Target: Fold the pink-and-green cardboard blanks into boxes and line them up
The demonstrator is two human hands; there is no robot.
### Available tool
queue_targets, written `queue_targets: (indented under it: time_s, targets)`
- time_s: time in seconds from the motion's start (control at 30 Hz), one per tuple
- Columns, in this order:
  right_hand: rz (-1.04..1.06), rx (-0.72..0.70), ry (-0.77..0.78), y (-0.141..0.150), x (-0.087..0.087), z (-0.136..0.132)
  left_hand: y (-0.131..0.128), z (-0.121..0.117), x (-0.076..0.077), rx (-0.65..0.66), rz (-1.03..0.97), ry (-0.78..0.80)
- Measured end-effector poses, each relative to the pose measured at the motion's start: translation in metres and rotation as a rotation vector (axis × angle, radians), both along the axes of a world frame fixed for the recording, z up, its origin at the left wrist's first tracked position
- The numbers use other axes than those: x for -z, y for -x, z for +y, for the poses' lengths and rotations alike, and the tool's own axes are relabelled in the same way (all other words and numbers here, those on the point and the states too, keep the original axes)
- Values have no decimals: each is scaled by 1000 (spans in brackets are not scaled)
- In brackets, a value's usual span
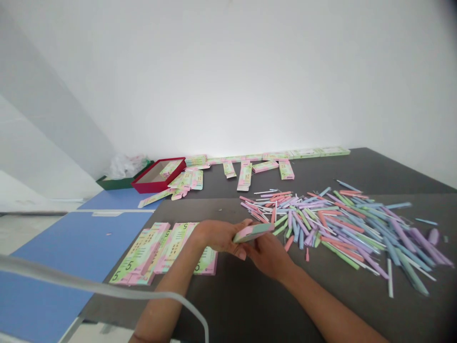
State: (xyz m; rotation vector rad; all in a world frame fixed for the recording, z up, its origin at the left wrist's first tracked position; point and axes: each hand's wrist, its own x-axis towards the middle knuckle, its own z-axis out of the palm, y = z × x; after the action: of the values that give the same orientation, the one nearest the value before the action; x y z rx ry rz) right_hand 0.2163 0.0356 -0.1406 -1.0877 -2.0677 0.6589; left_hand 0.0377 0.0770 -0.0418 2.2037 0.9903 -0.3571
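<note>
A slim pink-and-green cardboard box (254, 232) is held above the dark table, tilted with its narrow side toward me. My left hand (222, 237) grips its left end between thumb and fingers. Beneath its right part, my right hand (268, 252) closes around it, some fingers hidden behind the box. Left of my hands lie several flat printed boxes (143, 252) marked with a 5, partly covered by my left forearm. To the right spreads a large loose heap of pastel pens (321, 216), with caps, barrels and white refills mixed in.
Along the wall runs a row of similar boxes (307, 153), with several more scattered before it. A red tray (157, 177) and a dark green tray (119, 182) with clear plastic stand at the back left. A blue panel (71, 252) adjoins the table; a white cable (107, 291) crosses the foreground.
</note>
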Motion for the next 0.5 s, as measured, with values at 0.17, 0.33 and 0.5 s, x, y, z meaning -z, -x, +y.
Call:
queue_targets:
  time_s: [0.17,0.33,0.5]
  targets:
    - [292,112,-134,1,-12,-9,1,7,3,78,-128,57]
    - [375,176,-154,3,-13,-13,-3,8,5,82,-110,49]
    - [321,81,-176,3,-22,-15,-5,10,8,77,-67,34]
